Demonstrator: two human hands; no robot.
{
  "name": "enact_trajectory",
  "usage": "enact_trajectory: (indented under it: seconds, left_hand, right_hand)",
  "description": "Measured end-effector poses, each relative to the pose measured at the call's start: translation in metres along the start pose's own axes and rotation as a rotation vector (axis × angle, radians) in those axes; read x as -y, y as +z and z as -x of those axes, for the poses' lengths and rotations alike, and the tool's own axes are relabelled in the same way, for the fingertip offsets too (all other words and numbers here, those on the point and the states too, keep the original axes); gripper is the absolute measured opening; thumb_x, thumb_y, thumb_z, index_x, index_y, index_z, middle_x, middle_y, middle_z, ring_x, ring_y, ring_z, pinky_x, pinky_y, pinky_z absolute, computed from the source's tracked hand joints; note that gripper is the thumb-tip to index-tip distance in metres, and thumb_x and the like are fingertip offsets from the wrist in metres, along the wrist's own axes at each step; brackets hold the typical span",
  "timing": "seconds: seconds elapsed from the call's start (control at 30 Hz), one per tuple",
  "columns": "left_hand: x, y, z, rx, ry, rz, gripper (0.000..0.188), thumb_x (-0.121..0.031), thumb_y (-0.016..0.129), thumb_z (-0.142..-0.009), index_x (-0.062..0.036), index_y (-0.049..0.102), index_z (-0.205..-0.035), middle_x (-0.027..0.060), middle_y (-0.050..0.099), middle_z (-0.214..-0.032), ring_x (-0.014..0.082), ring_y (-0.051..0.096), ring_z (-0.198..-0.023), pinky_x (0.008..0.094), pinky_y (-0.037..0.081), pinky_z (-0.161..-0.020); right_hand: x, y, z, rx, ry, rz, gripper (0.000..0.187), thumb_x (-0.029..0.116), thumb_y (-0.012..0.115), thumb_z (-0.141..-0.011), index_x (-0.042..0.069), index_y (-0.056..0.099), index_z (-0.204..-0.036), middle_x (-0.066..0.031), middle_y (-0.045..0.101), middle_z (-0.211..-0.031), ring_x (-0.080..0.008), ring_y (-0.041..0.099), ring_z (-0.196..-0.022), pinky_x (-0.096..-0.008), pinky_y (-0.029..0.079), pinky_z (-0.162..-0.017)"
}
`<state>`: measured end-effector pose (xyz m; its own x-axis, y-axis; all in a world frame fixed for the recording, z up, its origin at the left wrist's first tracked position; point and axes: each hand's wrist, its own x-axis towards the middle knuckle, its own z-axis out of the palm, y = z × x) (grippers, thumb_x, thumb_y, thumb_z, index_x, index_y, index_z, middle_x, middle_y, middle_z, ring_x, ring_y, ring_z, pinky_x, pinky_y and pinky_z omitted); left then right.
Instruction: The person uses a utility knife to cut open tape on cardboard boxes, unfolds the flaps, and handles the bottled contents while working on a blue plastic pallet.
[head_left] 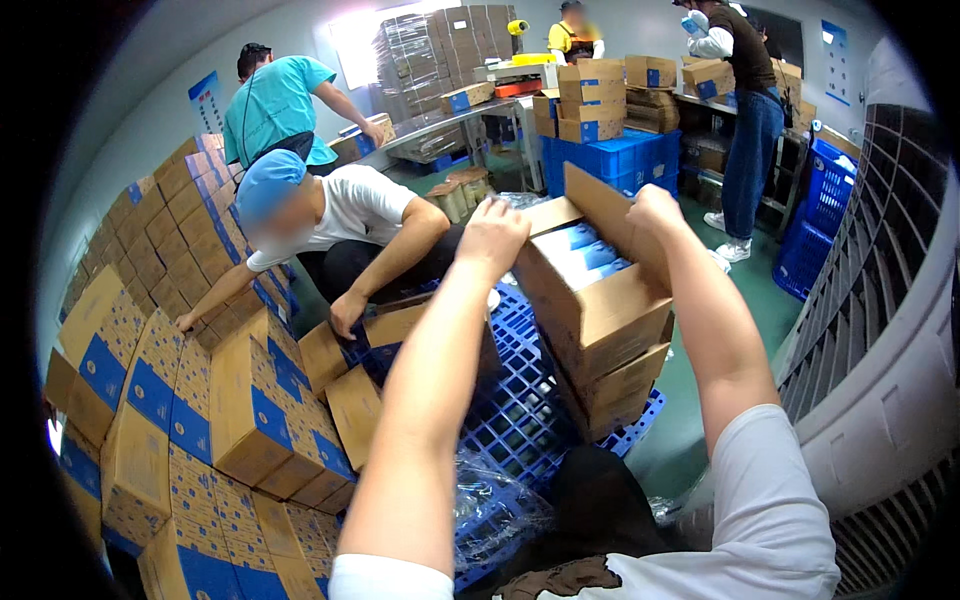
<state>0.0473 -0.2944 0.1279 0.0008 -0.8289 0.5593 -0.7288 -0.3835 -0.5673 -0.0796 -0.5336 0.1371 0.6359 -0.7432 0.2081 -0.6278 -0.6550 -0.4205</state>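
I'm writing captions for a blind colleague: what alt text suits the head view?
The wearer's left hand and right hand are at the flaps of an open cardboard box containing blue items, over a blue pallet. At left, a blue-capped co-worker bends beside stacked cartons.

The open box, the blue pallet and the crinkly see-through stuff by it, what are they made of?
The open box looks like cardboard: dull, brown, with thin folding flaps. The blue pallet is probably hard plastic: one even colour, slightly shiny, shaped in a neat grid. The see-through stuff seems to be thin plastic film, since it's clear, wrinkled and glinting.
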Motion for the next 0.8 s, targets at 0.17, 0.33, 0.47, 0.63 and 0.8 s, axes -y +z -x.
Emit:
enact_trajectory:
  seconds: [0.17,0.33,0.47,0.63,0.8]
  left_hand:
    - [-0.136,0.035,0.021,0.424,-1.26,1.407,0.075,-0.046,0.056,-0.085,0.0074,0.031,-0.132,0.0298,0.039,-0.131,0.0358,0.04,-0.123,0.0415,0.033,-0.101]
    - [-0.258,0.049,0.111,0.105,-0.642,1.542,0.09,-0.031,0.067,-0.08,0.0093,0.011,-0.138,0.0256,0.019,-0.144,0.0311,0.025,-0.132,0.0356,0.022,-0.108]
    - [-0.282,0.044,0.169,0.294,-0.617,1.649,0.086,-0.029,0.069,-0.078,0.0052,0.018,-0.138,0.0275,0.014,-0.144,0.0336,0.022,-0.133,0.0375,0.023,-0.108]
    - [-0.237,-0.02,0.281,0.885,-0.231,1.514,0.072,-0.04,0.063,-0.081,-0.0004,0.033,-0.134,0.0263,0.02,-0.143,0.0372,0.027,-0.131,0.0399,0.028,-0.106]
    - [-0.185,-0.067,0.384,1.201,-0.385,1.334,0.072,-0.039,0.063,-0.08,0.0001,0.034,-0.133,0.0262,0.037,-0.134,0.0387,0.037,-0.124,0.04,0.033,-0.102]
  right_hand:
    - [-0.012,0.049,0.006,-0.078,0.007,0.241,0.025,0.018,0.052,-0.084,0.005,0.067,-0.099,-0.0145,0.064,-0.106,-0.0312,0.062,-0.098,-0.0382,0.05,-0.082]
    - [-0.006,0.078,0.011,-0.09,-0.021,0.217,0.021,0.012,0.05,-0.082,0.008,0.069,-0.091,-0.0146,0.066,-0.099,-0.0291,0.064,-0.094,-0.0393,0.053,-0.075]
    - [0.007,0.068,0.017,-0.035,-0.087,0.237,0.021,0.013,0.056,-0.077,0.005,0.067,-0.094,-0.0179,0.064,-0.1,-0.0315,0.062,-0.095,-0.0405,0.051,-0.078]
    - [0.012,0.01,0.019,0.012,-0.06,0.134,0.037,0.029,0.064,-0.075,-0.003,0.064,-0.094,-0.0242,0.062,-0.1,-0.0351,0.061,-0.094,-0.0408,0.049,-0.079]
    - [0.061,-0.015,0.031,-0.61,-0.442,0.001,0.028,0.029,0.051,-0.089,0.003,0.059,-0.091,-0.0172,0.062,-0.094,-0.036,0.06,-0.086,-0.0407,0.048,-0.069]
